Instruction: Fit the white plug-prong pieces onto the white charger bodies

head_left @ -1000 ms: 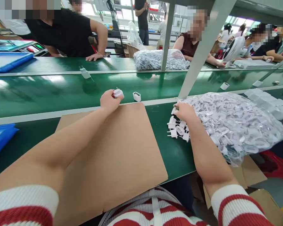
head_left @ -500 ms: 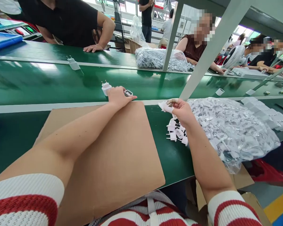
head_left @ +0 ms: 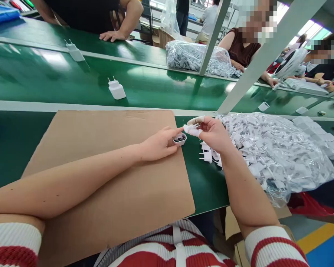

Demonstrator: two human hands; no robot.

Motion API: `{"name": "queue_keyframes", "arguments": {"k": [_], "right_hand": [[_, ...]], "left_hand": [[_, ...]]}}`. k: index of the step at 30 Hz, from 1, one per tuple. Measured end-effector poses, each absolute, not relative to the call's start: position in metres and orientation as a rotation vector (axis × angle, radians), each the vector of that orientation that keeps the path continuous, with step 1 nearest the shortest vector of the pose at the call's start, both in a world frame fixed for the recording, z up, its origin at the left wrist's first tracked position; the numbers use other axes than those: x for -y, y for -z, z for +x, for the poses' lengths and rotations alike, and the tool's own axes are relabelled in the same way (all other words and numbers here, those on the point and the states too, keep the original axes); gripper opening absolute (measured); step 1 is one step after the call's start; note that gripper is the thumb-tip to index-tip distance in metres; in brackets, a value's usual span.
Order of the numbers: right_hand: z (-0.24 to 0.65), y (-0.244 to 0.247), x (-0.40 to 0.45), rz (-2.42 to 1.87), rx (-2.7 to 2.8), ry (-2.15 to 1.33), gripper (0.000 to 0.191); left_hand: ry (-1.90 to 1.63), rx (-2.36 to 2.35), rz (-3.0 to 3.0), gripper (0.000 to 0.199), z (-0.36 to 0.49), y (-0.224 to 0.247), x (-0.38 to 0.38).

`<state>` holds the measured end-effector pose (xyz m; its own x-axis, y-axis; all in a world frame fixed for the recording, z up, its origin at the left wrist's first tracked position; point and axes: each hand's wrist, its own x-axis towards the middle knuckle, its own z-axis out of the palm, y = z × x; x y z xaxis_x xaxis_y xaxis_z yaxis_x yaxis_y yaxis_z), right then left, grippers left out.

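Over the right edge of the cardboard sheet (head_left: pixel 144 178), my left hand (head_left: pixel 161 144) grips a white charger housing (head_left: pixel 179 140). Its open end faces me and shows dark parts inside. Just to the right, my right hand (head_left: pixel 213 133), with white covers on some fingertips, pinches a small white two-pin plug piece (head_left: pixel 191 128). The left index fingertip reaches this piece; whether it touches cannot be made out. Below the right hand lie several loose white plug pieces (head_left: pixel 207 155). A finished-looking white charger (head_left: pixel 117 89) with two pins stands on the green belt (head_left: pixel 156 89).
A clear bag of white plug pieces (head_left: pixel 278 155) fills the right side. A slanted metal post (head_left: pixel 247 74) rises behind it. Another white charger (head_left: pixel 75 52) lies farther back on the left. Across the belt, a person's hand (head_left: pixel 113 35) rests on the ledge.
My left hand has drawn the housing back from the belt and rightward, beside my right hand. The plug piece in my right hand has turned, its pins now visible. The camera view has tipped down.
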<state>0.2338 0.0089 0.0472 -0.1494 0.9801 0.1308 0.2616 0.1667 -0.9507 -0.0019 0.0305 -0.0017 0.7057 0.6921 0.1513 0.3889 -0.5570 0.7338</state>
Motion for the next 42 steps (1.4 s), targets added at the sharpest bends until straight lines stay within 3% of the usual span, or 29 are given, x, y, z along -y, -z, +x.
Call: {"name": "queue_keyframes", "arguments": {"k": [2,5,11,42], "right_hand": [[0.228,-0.047,-0.002,-1.291,1.791,-0.813,0.018],[0.221,-0.048,0.006,-1.333,2.067,-0.459,0.021],[0.21,-0.039,0.01,-1.333,2.265,-0.234,0.022],[0.207,-0.046,0.01,-1.302,2.335,-0.165,0.021]], "left_hand": [[-0.647,-0.849,2.082,0.06,-0.003,0.007,-0.028],[-0.719,-0.855,2.039,0.042,-0.004,0.011,-0.03],[-0.744,-0.82,2.021,0.034,-0.003,0.009,-0.031],[-0.759,-0.768,2.017,0.025,-0.003,0.007,-0.031]]}}
